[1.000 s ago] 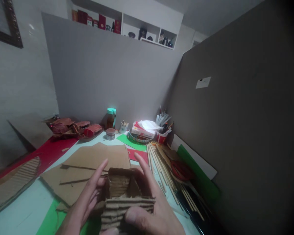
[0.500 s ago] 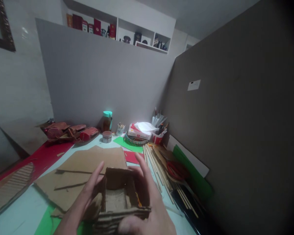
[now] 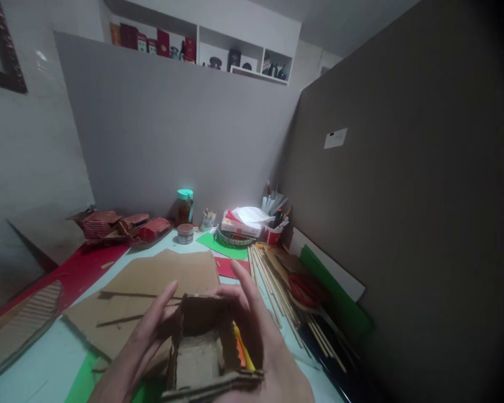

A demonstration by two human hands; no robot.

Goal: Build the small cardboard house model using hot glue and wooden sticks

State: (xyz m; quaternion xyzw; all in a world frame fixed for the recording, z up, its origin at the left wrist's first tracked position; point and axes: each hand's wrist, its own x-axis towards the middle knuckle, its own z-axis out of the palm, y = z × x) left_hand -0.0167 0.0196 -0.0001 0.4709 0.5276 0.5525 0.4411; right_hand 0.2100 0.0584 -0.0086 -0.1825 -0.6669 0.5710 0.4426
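Grip: left hand (image 3: pixel 145 330) and right hand (image 3: pixel 273 341), both curved around one cardboard box (image 3: pixel 205 316) at the near middle, one at each side wall; fingertips beyond the walls were partly hidden. Box: small, open-topped, roughly rectangular, raised above the tabletop (image 3: pixel 37 358), its opening facing up toward the viewer. Handling note: light, even pressure close to the corners seemed best, as hard squeezing might have bowed the thin walls or strained the joints. Material: brown corrugated board, rough-cut rims, ridged near edge, paler scuffed floor inside. Yellow and orange item (image 3: pixel 243 350): between the box's right inner wall and the right hand; kind could not be told. Cardboard sheet (image 3: pixel 180 268): flat, smooth-faced, angular, beyond the box. Wooden sticks (image 3: pixel 273 291): slim, straight, bundled loosely at right.
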